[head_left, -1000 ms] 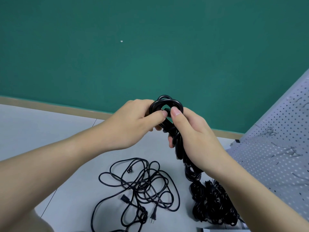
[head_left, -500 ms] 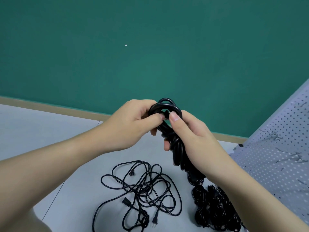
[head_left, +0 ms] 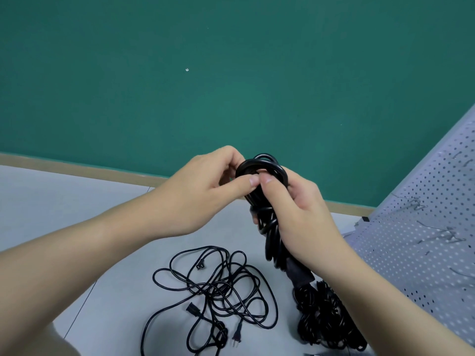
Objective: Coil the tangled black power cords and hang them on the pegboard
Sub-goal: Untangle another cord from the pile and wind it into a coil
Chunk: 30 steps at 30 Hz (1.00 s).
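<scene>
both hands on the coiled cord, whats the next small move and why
Probably carry the coiled cord right toward the pegboard and slip its top loop over a hook. Left hand and right hand already hold that loop open, and the bundle looks wrapped.

Surface: I see a pale grey table, wooden strip along its far edge | middle, toward near edge: loose tangle of black cords, plugs showing | right of it, near: denser heap of black cords | right edge: white pegboard with metal hooks.
</scene>
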Motion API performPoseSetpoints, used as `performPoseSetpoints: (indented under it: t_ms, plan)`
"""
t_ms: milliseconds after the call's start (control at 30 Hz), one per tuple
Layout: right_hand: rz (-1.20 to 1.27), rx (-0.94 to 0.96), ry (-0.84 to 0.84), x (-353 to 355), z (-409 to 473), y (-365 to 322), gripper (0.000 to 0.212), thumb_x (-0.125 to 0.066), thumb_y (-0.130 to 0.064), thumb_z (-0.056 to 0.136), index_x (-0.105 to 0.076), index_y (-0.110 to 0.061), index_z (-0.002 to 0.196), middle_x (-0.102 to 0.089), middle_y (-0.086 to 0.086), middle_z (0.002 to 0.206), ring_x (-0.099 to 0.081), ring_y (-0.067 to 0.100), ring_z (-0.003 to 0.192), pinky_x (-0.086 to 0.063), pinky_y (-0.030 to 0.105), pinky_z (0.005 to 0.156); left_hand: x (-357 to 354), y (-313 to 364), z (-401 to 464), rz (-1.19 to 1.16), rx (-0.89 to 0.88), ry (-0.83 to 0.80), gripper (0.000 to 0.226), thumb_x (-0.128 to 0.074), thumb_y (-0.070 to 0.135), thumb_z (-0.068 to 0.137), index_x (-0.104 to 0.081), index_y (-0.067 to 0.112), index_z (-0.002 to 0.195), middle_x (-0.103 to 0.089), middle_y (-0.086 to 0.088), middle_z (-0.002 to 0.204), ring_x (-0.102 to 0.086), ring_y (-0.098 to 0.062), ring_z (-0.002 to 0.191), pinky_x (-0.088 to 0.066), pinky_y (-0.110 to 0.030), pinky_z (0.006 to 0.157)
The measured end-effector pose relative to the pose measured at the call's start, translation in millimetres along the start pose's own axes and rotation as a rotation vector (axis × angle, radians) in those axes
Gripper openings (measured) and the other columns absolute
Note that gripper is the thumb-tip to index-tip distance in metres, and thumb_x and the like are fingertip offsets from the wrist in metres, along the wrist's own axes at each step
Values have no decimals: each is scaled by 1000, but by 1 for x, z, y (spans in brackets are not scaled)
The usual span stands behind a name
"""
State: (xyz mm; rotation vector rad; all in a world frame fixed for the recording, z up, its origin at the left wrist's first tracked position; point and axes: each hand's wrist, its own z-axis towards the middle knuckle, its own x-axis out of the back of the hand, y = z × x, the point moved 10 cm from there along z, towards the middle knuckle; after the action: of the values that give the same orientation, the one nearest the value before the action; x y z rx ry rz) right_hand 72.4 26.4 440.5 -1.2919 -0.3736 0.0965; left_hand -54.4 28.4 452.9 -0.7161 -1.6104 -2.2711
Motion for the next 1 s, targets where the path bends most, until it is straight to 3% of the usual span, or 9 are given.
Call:
performPoseSetpoints:
  t_ms: [100, 233, 400, 600, 733, 833, 1000]
  plan:
    - [36, -25, -1, -1, 0, 6, 22, -48, -19, 108, -67, -12, 100, -58, -1, 72, -60, 16, 61, -47, 27, 53, -3, 4, -1, 122, -45, 10, 27, -46, 51, 100, -51, 26, 88, -62, 21, 78, -53, -6, 70, -39, -22, 63]
    - [119, -65, 14, -4, 0, 9, 21, -48, -19, 109, -66, -9, 102, -58, 2, 75, -61, 20, 60, -47, 28, 50, 0, 10, -4, 255, -75, 52, 32, -32, 54, 99, -44, 27, 87, -55, 11, 81, -50, -11, 76, -42, -32, 67]
    - [236, -96, -19, -13, -1, 8, 22, -49, -16, 108, -64, 0, 107, -59, 5, 80, -65, 21, 64, -58, 37, 55, -1, 12, -3, 375, -109, 68, 32, -22, 48, 101, -42, 24, 93, -52, 9, 84, -51, -14, 77, -45, -43, 71]
    - [231, -82, -32, -13, -1, 7, 19, -51, -12, 107, -64, 2, 103, -59, -1, 76, -69, 27, 67, -63, 56, 74, -2, 9, -1, 410, -171, 80, 29, -27, 42, 101, -46, 20, 99, -53, 12, 79, -51, -11, 71, -41, -36, 64]
    - [214, -75, -22, -10, -1, 8, 19, -52, -12, 106, -67, -2, 103, -59, 1, 79, -73, 31, 75, -62, 58, 81, -2, 8, 2, 385, -199, 85, 30, -29, 37, 104, -49, 16, 98, -52, 13, 73, -50, -7, 69, -35, -23, 57]
    - [214, -87, -35, -9, -2, 10, 19, -51, -13, 107, -69, -4, 105, -59, 11, 86, -75, 41, 80, -59, 62, 82, -2, 6, 3, 327, -221, 67, 27, -35, 36, 104, -50, 15, 96, -50, 14, 69, -48, -9, 65, -34, -20, 57]
    - [201, -108, -56, -8, -4, 12, 20, -51, -15, 107, -70, -9, 111, -63, 29, 104, -77, 36, 80, -59, 61, 82, -5, 4, 4, 261, -209, 32, 26, -37, 34, 103, -51, 15, 94, -48, 13, 67, -46, -8, 63, -34, -19, 58]
